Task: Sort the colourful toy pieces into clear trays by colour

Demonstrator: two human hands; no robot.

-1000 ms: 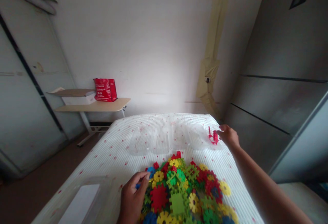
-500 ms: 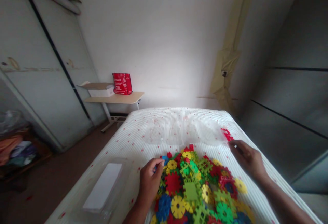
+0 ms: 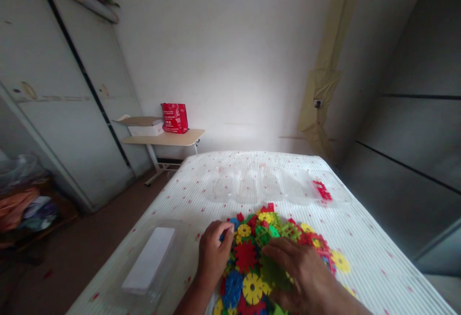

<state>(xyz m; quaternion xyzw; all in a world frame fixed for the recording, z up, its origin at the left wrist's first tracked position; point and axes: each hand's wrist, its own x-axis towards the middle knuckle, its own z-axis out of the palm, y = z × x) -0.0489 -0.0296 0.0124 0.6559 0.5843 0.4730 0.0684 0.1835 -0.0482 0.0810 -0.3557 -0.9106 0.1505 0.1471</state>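
A pile of plastic building pieces (image 3: 246, 256) in red, yellow, green and blue lies on the bed, with toothed squares and flower-shaped discs. Over its middle, my right hand (image 3: 304, 269) is closed around a green toothed square (image 3: 272, 272), fingers at the far edge and thumb at the near one. My left hand (image 3: 215, 248) rests at the pile's left edge with its fingers curled in a pinch; whatever it may hold is hidden. Beyond the pile stretches a clear compartment tray (image 3: 255, 191). Red toothed pieces (image 3: 322, 190) lie in its right compartment.
To the left is a clear plastic container (image 3: 172, 250) with a white rectangular piece (image 3: 149, 260) on it. The bed (image 3: 367, 257) has a striped, dotted white cover. Against the back wall stand a small table (image 3: 182, 137), a red bag (image 3: 175, 118) and a white box (image 3: 146, 129).
My right hand has moved from the tray's right end back to the pile, onto the green square. The red pieces stay in the tray. My left hand has hardly moved.
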